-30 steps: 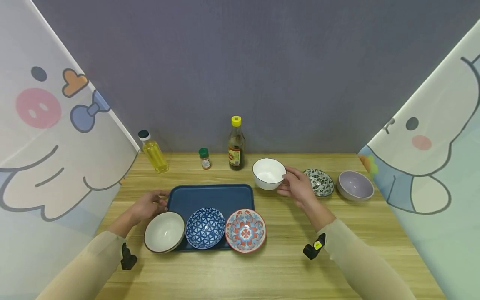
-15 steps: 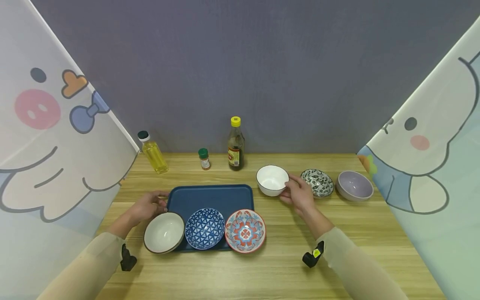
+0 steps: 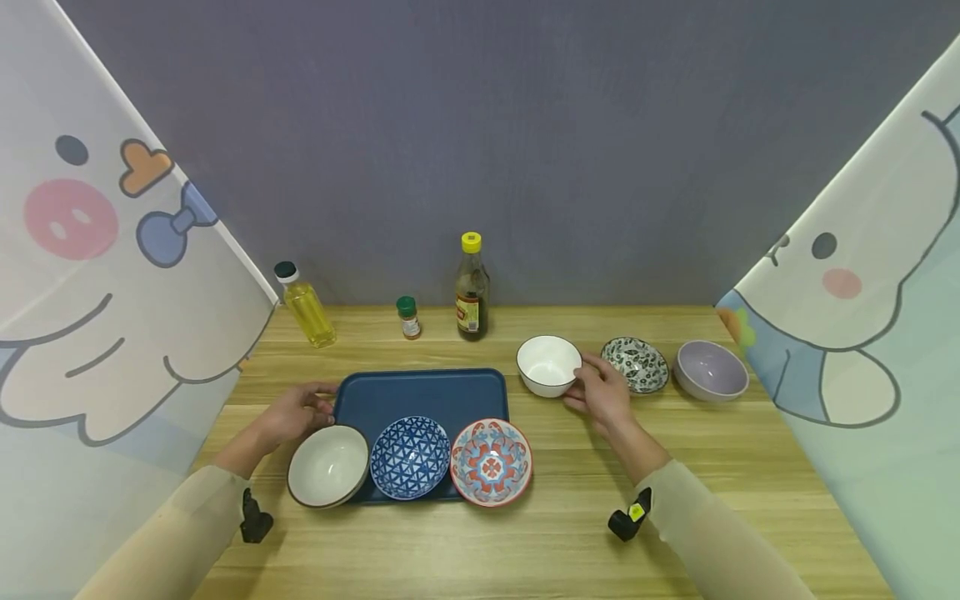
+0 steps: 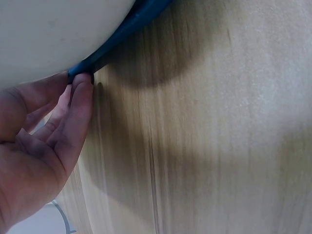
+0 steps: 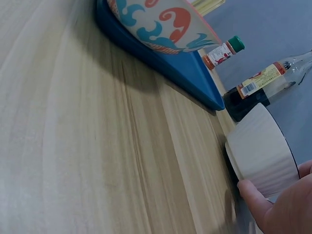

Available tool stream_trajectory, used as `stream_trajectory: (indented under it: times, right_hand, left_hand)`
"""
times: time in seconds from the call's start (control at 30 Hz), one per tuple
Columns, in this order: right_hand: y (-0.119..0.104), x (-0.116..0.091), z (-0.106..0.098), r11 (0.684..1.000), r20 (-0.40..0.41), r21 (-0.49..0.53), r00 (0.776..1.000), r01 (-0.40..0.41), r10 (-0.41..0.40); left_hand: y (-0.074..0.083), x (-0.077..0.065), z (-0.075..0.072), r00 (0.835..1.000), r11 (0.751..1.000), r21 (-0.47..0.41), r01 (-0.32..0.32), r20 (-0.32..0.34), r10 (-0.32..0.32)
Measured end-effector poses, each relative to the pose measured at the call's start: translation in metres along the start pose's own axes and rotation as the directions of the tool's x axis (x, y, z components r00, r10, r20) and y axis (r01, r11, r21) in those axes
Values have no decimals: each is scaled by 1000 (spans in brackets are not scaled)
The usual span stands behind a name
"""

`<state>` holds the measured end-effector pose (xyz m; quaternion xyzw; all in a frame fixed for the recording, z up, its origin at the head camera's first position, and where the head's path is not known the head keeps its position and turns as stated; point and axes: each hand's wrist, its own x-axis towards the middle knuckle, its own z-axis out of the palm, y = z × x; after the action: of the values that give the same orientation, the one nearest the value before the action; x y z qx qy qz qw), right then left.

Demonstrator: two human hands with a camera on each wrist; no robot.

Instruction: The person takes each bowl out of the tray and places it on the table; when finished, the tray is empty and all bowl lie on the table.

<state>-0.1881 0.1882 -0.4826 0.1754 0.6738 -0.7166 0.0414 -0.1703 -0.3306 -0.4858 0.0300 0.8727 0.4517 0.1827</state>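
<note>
In the head view my right hand [image 3: 604, 392] grips a white bowl [image 3: 549, 367] with a thin dark rim by its right side, beyond the tray's right edge. The right wrist view shows a fingertip at the foot of this bowl [image 5: 261, 151], close above the wood. My left hand [image 3: 291, 414] pinches the left rim of a dark blue tray [image 3: 422, 385]; the left wrist view shows thumb and fingertips meeting at the tray edge [image 4: 105, 48]. A cream bowl [image 3: 328, 467], a blue patterned bowl [image 3: 411, 458] and a red-and-blue patterned bowl [image 3: 491, 462] stand along the tray's near side.
At the back of the table stand an oil bottle [image 3: 308, 308], a green-capped spice jar [image 3: 408, 318] and a yellow-capped sauce bottle [image 3: 472, 292]. Right of my right hand are a floral plate [image 3: 637, 365] and a purple bowl [image 3: 709, 372]. A grey wall [image 3: 480, 150] rises behind.
My right hand has brought the white bowl slightly to the right, toward me and down. The left hand, tray and other bowls stay where they were.
</note>
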Motion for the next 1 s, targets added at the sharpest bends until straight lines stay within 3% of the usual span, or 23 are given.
stream_trajectory:
  times: [0.27, 0.57, 1.0]
  right_hand:
    - [3, -2, -3, 1000, 16, -10, 1000, 5, -4]
    - [5, -6, -6, 993, 66, -107, 997, 41, -34]
    - [9, -4, -12, 971, 212, -184, 971, 152, -112]
  left_hand:
    - [0, 1, 0, 1000, 1000, 14, -4, 1, 4]
    - [0, 2, 0, 1000, 1000, 19, -2, -10, 2]
    - [-1, 0, 0, 1000, 1000, 9, -10, -8, 10]
